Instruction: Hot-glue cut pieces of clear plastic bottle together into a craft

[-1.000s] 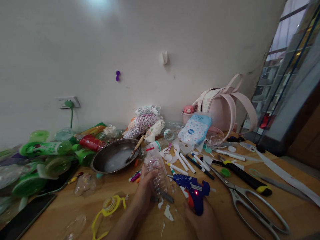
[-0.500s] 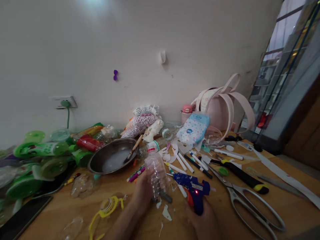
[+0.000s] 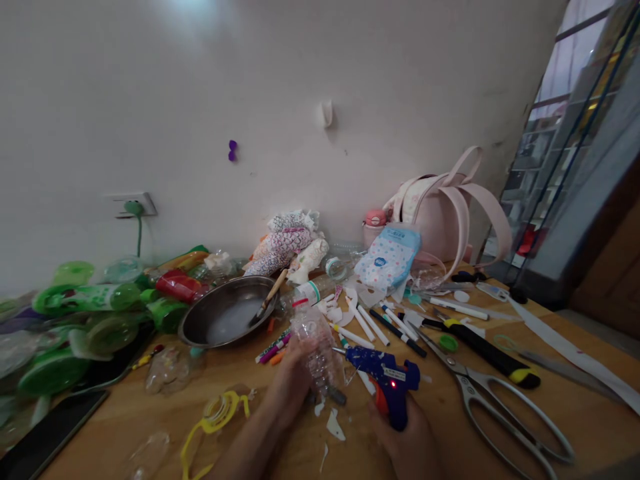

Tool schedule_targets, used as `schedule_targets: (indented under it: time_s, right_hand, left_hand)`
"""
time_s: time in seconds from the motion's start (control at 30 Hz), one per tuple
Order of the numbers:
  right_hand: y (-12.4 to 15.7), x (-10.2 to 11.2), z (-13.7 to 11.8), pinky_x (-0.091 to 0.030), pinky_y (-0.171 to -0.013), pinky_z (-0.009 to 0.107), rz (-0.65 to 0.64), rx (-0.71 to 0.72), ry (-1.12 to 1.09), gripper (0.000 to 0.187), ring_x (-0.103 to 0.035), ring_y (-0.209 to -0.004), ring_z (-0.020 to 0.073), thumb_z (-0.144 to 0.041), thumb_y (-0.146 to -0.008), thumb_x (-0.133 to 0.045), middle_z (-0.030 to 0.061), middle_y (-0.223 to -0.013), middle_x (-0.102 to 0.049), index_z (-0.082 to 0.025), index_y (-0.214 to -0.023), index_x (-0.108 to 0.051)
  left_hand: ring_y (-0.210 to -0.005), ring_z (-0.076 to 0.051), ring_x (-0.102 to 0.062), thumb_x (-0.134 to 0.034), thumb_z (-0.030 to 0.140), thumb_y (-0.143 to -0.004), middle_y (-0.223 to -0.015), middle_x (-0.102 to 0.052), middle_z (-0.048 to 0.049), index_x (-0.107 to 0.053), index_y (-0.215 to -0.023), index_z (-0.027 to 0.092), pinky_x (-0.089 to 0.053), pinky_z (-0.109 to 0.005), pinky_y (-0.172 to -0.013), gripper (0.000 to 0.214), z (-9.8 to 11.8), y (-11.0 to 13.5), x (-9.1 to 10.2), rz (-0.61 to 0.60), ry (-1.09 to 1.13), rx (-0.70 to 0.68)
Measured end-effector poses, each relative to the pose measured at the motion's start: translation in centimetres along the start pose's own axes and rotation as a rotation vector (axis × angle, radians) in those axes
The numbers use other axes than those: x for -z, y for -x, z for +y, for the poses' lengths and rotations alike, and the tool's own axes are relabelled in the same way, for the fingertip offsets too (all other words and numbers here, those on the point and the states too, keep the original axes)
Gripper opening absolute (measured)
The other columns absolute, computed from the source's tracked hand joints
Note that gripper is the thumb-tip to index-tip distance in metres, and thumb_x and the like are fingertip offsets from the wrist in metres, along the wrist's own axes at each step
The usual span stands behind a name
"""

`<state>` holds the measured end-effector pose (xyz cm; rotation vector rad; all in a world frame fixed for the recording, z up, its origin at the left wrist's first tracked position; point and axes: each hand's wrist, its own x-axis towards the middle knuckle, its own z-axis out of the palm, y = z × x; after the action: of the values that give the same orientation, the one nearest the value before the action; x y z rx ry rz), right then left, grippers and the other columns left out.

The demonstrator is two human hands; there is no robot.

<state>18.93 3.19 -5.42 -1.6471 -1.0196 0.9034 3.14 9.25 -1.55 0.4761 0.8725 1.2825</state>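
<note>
A clear ribbed plastic bottle (image 3: 320, 350) with a red ring at its neck is gripped by my left hand (image 3: 295, 377), fingers wrapped round its left side. The bottle stands tilted over the table. My right hand (image 3: 407, 437) is closed round the handle of a blue glue gun (image 3: 383, 370), whose red light glows. The gun's nozzle points left and is close to the bottle's right side; whether it touches, I cannot tell. White scraps (image 3: 335, 425) lie on the wood below the bottle, beside a small dark grey piece (image 3: 337, 396).
Large scissors (image 3: 465, 373) and a black-yellow cutter (image 3: 500, 357) lie right of the gun. Several markers (image 3: 367, 325) spread behind it. A metal bowl (image 3: 187, 330) holding a brush stands left, near green plastic pieces (image 3: 55, 367) and a phone (image 3: 55, 433). A pink backpack (image 3: 440, 223) stands behind.
The bottle in my left hand has turned and shifted slightly right, closer to the glue gun's nozzle. My right hand and the gun have hardly moved.
</note>
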Motion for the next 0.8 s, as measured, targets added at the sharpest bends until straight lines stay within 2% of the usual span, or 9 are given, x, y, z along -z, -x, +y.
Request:
schedule_targets:
  time_s: [0.1,0.2,0.3,0.4,0.5,0.6,0.73,0.8]
  right_hand:
    - [0.1,0.0,-0.1,-0.05,-0.059,0.029,0.0,0.024,-0.003,0.031,-0.065,-0.059,0.023,-0.045,-0.063,-0.051,0.0028,-0.06,-0.066,-0.019,-0.077,-0.062]
    - [0.2,0.0,-0.2,-0.05,-0.057,0.028,-0.023,0.034,-0.018,0.027,-0.064,-0.057,0.0221,-0.043,-0.063,-0.05,0.0012,-0.057,-0.064,-0.021,-0.074,-0.06]
    - [0.3,-0.1,-0.2,-0.049,-0.056,0.028,-0.003,0.022,-0.016,0.029,-0.064,-0.056,0.0221,-0.043,-0.063,-0.049,0.0013,-0.057,-0.065,-0.021,-0.077,-0.061]
    - [0.3,-0.3,-0.1,-0.049,-0.055,0.028,0.003,0.026,-0.007,0.028,-0.063,-0.055,0.022,-0.043,-0.063,-0.047,0.0021,-0.057,-0.065,-0.021,-0.075,-0.06]
    - [0.2,-0.3,0.0,-0.05,-0.056,0.029,-0.023,0.007,0.004,0.027,-0.064,-0.056,0.0224,-0.042,-0.061,-0.047,0.0028,-0.057,-0.066,-0.021,-0.072,-0.06]
    - [0.1,-0.2,0.0,-0.05,-0.057,0.029,-0.025,0.019,0.003,0.027,-0.064,-0.057,0.0222,-0.041,-0.061,-0.048,0.0025,-0.058,-0.066,-0.021,-0.073,-0.06]
    - [0.3,0.0,-0.3,-0.049,-0.055,0.028,-0.001,0.032,0.007,0.021,-0.062,-0.055,0.0213,-0.039,-0.061,-0.049,0.0011,-0.055,-0.064,-0.022,-0.069,-0.059]
    - [0.3,0.0,-0.4,-0.049,-0.056,0.029,0.012,0.046,0.003,0.021,-0.061,-0.055,0.0213,-0.038,-0.06,-0.048,0.0008,-0.055,-0.063,-0.022,-0.069,-0.059]
  left_hand:
    - [-0.066,-0.018,-0.065,-0.081,0.023,-0.058,-0.078,-0.073,-0.002,-0.065,-0.088,0.019,-0.052,-0.028,-0.064,0.034,-0.3,-0.1,0.1,0.012,-0.007,-0.049]
    - [-0.059,-0.017,-0.063,-0.079,0.027,-0.064,-0.068,-0.069,0.0006,-0.064,-0.086,0.02,-0.049,-0.027,-0.056,0.027,-0.3,0.1,0.0,0.029,-0.011,-0.046]
    - [-0.053,-0.017,-0.06,-0.067,0.03,-0.075,-0.061,-0.066,-0.0012,-0.064,-0.077,0.017,-0.047,-0.027,-0.049,0.014,0.3,0.4,-0.5,0.035,-0.014,-0.012]
    - [-0.052,-0.017,-0.06,-0.052,0.028,-0.082,-0.06,-0.066,-0.0056,-0.064,-0.069,0.015,-0.049,-0.028,-0.05,0.023,1.0,0.6,-0.9,0.048,-0.008,0.0]
    - [-0.051,-0.017,-0.059,-0.046,0.023,-0.083,-0.061,-0.067,-0.0062,-0.066,-0.073,0.014,-0.049,-0.028,-0.049,0.025,1.3,0.7,-1.2,0.056,0.006,-0.006]
    - [-0.047,-0.016,-0.056,-0.048,0.023,-0.081,-0.06,-0.066,-0.0045,-0.068,-0.082,0.012,-0.046,-0.028,-0.046,0.023,1.2,0.7,-1.1,0.048,0.012,-0.003]
    - [-0.043,-0.016,-0.051,-0.055,0.025,-0.077,-0.055,-0.062,-0.0014,-0.068,-0.08,0.014,-0.043,-0.028,-0.042,0.017,0.8,0.6,-0.9,0.029,0.019,-0.005]
    - [-0.044,-0.016,-0.052,-0.059,0.025,-0.073,-0.059,-0.065,-0.0012,-0.068,-0.083,0.015,-0.044,-0.029,-0.043,0.016,0.7,0.5,-0.7,0.034,0.021,-0.018]
